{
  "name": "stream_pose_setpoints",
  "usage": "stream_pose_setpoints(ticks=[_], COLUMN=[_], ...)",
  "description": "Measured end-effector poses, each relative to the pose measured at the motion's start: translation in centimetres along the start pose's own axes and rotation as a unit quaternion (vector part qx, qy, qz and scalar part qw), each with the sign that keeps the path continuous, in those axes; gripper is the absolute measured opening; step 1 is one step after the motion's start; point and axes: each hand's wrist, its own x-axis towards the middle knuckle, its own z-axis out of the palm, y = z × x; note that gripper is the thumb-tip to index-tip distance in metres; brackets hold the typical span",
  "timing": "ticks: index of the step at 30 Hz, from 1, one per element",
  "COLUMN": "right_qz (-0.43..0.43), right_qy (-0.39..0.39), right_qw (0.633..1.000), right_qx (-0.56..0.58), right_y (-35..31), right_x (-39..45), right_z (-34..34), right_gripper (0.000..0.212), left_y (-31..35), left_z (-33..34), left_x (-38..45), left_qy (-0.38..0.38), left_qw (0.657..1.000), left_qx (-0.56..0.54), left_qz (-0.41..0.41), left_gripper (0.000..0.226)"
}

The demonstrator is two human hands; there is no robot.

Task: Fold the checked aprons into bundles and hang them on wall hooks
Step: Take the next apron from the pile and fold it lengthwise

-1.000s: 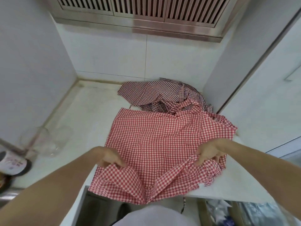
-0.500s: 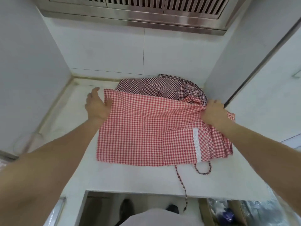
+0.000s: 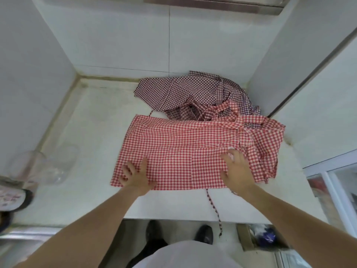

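Note:
A red-and-white checked apron point(image 3: 179, 149) lies folded in half on the white counter point(image 3: 83, 144), its right side bunched and its strap point(image 3: 213, 206) hanging over the front edge. My left hand point(image 3: 136, 176) lies flat with spread fingers on the apron's near left corner. My right hand point(image 3: 236, 169) presses flat on its near right part. A dark maroon checked apron point(image 3: 181, 91) lies crumpled behind it against the back wall. No wall hooks are in view.
Clear glass jars point(image 3: 40, 165) stand at the counter's left, with a labelled lid point(image 3: 11, 196) below them. Walls close in the counter at left, back and right. A box with bags point(image 3: 264, 236) sits on the floor to the right, beside my shoes point(image 3: 204, 233).
Both hands carried the apron's near edge up to the far edge, folding it in half, then let go and came back to the near edge, now pressing flat on the cloth.

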Motion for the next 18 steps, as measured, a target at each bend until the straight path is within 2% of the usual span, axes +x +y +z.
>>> stream_pose_setpoints(ticks=[3,6,10,12,14,15,17,18], right_qz=[0.072,0.132,0.098,0.085,0.087,0.109,0.200,0.277], right_qy=[0.067,-0.002,-0.072,-0.027,0.096,0.157,0.211,0.190], right_qw=[0.995,0.990,0.991,0.991,0.977,0.965,0.940,0.923], right_qx=[-0.031,0.038,0.062,0.103,0.168,0.178,0.178,0.188], right_y=[1.7,3.5,4.3,4.0,3.7,3.5,3.3,3.4], right_x=[-0.1,-0.3,-0.9,-1.2,-1.7,-2.0,-2.6,-2.7], right_z=[-1.0,-1.0,0.0,0.2,0.1,0.1,0.1,0.1], right_gripper=[0.068,0.080,0.076,0.064,0.050,0.050,0.059,0.069], left_y=[-1.9,-4.1,-4.6,-2.3,0.9,2.3,4.7,5.6], left_z=[-0.3,-1.0,-2.4,-2.8,-2.3,-1.6,0.2,1.1], left_x=[0.0,0.1,0.1,-1.3,-2.6,-3.2,-3.9,-4.0], left_qy=[-0.018,-0.049,-0.056,0.003,0.089,0.106,0.062,0.020], left_qw=[0.999,0.997,0.992,0.996,0.996,0.994,0.994,0.997], left_qx=[0.022,0.044,0.037,0.054,0.029,-0.004,-0.052,-0.040], left_qz=[-0.016,-0.036,-0.106,-0.077,0.003,0.040,0.068,0.055], left_gripper=[0.116,0.122,0.125,0.105,0.085,0.081,0.093,0.105])
